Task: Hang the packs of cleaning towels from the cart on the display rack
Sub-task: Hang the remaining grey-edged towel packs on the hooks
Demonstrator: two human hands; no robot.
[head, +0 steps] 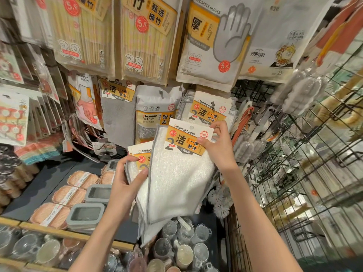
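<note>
A person stands at a store display rack. The right hand (217, 146) pinches the card header of a towel pack (176, 173), lifted just below the hook (213, 107) where matching packs (208, 112) hang. The left hand (125, 185) grips a second pack (137, 163) behind and left of it. The cloth looks light, soft and floppy; the stiff card with its punched hole seems the place to hold. Sponge packs (155, 114) crowd the hook's left, a wire grid (294, 163) its right, so room is tight.
</note>
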